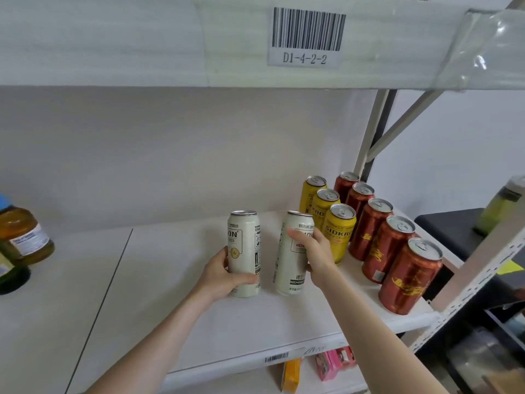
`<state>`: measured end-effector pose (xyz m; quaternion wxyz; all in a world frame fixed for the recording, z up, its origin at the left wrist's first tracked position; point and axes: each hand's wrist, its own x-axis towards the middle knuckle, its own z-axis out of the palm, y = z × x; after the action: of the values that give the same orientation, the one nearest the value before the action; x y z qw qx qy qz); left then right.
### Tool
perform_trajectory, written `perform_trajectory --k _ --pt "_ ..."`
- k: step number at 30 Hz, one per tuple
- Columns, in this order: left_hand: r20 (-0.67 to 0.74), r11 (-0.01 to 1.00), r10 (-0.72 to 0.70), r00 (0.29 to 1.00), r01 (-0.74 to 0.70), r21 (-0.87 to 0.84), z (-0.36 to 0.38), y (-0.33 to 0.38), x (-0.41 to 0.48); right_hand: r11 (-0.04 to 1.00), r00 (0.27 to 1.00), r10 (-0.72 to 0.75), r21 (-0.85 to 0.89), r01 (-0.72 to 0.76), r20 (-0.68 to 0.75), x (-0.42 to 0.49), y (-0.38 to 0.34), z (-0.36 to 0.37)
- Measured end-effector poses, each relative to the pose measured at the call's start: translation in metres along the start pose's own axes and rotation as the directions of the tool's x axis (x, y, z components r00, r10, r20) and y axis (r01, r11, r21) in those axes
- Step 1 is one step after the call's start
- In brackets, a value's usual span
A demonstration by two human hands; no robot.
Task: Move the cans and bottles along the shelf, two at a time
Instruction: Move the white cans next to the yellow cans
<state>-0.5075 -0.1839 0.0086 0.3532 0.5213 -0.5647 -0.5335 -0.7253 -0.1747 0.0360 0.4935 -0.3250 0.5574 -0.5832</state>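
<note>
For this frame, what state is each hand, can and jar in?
left hand: grips the left white can low on its body
right hand: grips the right white can at mid-height
left white can: upright, held
right white can: held, top leaning slightly right
yellow cans: three, standing in a row, tabs unpulled
red cans: five, standing in a row, tabs unpulled
amber jar: standing, untouched

left hand (224,273) bare | right hand (315,254) bare | forearms bare to frame edge
</note>
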Motion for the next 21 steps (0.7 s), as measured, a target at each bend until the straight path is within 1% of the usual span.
perform_trajectory --k 4,13,21 --pt "-0.01 1.0 0.01 1.0 -0.01 0.005 0.001 -0.003 0.021 1.0 0.999 -0.029 -0.004 0.029 0.03 0.026 -0.004 0.005" --pt "-0.089 0.999 0.053 0.995 -0.052 0.008 0.007 -0.009 0.062 0.991 0.989 -0.13 -0.005 0.131 0.066 0.084 -0.007 0.013" --pt "-0.18 0.997 0.082 0.98 -0.08 0.017 0.009 -0.014 0.086 0.977 0.976 -0.201 -0.05 0.205 0.08 0.121 -0.001 0.025"
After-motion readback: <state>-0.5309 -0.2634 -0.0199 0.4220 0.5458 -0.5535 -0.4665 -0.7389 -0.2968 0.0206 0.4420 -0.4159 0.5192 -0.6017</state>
